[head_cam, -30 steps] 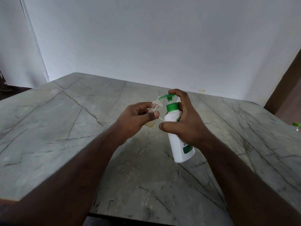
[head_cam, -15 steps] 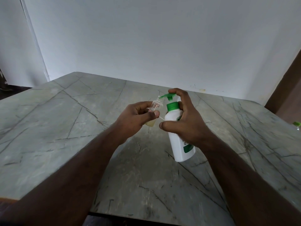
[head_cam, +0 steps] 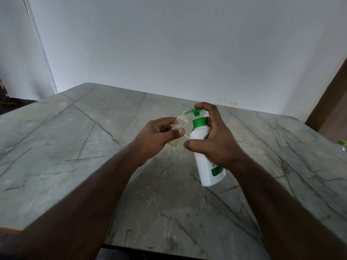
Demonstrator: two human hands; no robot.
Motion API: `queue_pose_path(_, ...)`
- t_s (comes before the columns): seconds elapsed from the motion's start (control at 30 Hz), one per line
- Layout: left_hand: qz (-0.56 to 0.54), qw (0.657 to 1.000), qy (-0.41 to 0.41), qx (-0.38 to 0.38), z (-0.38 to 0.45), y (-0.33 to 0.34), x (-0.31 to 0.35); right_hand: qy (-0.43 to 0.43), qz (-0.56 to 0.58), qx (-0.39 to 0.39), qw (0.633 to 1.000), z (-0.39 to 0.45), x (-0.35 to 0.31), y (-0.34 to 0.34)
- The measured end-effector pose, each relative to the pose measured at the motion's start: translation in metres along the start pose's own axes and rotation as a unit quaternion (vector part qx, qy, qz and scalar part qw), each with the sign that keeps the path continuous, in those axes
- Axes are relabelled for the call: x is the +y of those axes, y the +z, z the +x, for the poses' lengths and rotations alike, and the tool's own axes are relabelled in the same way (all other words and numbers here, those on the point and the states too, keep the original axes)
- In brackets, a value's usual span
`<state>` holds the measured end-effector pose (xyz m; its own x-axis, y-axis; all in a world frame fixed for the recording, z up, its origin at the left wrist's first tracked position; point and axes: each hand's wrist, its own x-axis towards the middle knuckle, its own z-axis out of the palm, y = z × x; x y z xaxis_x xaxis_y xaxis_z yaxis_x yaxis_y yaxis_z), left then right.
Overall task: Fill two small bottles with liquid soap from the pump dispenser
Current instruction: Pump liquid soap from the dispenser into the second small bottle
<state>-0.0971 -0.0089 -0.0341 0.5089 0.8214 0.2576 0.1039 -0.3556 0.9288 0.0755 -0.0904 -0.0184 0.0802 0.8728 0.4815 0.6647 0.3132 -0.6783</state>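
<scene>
Little changed since half a second ago: green pump head (head_cam: 195, 110) risen slightly off its collar, both hands holding their places at centre frame. Small clear plastic bottle (head_cam: 179, 126) pinched in left hand (head_cam: 156, 138), long axis tilted up and right, mouth right under the spout; pale yellowish soap pooled low in it, well short of full. White plastic pump dispenser (head_cam: 207, 156) gripped by right hand (head_cam: 216, 145), forefinger on pump head, base leaning toward lower right above grey veined stone table (head_cam: 75, 147). Plain white wall (head_cam: 169, 44) behind. Green-capped object (head_cam: 342, 144) at right edge, possibly the second bottle.
</scene>
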Motion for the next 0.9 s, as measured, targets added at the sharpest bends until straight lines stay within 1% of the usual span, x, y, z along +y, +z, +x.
queue_pose_path(0.2, -0.019, 1.0, -0.001, 0.002, -0.0007, -0.0015, -0.0003, -0.001, 0.018, -0.004, 1.0, -0.0009, -0.0005, 0.0007)
queue_pose_path(0.9, -0.019, 1.0, 0.007, 0.0, -0.0007, -0.0026, -0.0012, 0.007, -0.002, -0.004, 1.0, -0.0022, -0.003, 0.0008)
